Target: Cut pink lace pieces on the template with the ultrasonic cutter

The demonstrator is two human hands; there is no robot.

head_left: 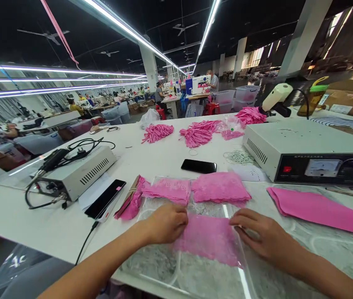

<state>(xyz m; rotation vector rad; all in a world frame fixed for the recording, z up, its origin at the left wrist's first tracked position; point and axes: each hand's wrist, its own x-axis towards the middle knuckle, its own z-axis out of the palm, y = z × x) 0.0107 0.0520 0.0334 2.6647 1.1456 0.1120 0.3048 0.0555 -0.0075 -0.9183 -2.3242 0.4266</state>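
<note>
My left hand [166, 222] and my right hand [261, 236] rest on a pink lace piece [209, 238] inside a clear plastic bag [195, 265] at the table's near edge. The left fingers curl and pinch the lace's left edge. The right fingers press on its right edge, slightly curled. Just beyond lie two more bagged or stacked pink lace pieces [168, 189] [220, 187] and a pink bundle with a cardboard tag [131, 201].
A grey box machine [307, 151] with a dial stands at right, a pink fabric sheet [319, 209] before it. A smaller machine with cables [76, 172] and a phone [104, 199] sit left. Another black phone [198, 166] and pink strap bundles [195, 135] lie farther back. Other workers sit far off.
</note>
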